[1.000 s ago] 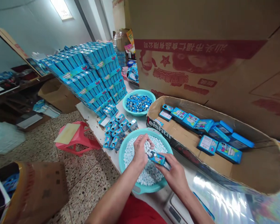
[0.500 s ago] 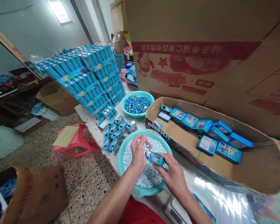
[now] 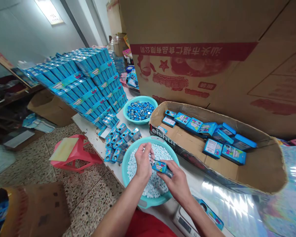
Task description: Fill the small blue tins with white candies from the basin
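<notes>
My right hand grips a small blue candy tin with colourful lettering, tilted above the basin. Close by the tin's left end, my left hand is cupped with its fingers curled in. What lies inside those fingers, if anything, is hidden. Both hands are over a turquoise basin filled with small white candies. Beyond its far left rim stands a cluster of small blue tins, several with a round dark hole facing me.
A smaller turquoise bowl holds blue and silver caps. To the right, a cut-down cardboard box contains several blue tins. Stacked blue packs rise at the back left. A digital scale sits near my right forearm; a red stool stands left.
White candies seen at the tin's end and in my left fingers are mostly gone from there. My right hand still holds the tin. The whole view has shifted slightly.
</notes>
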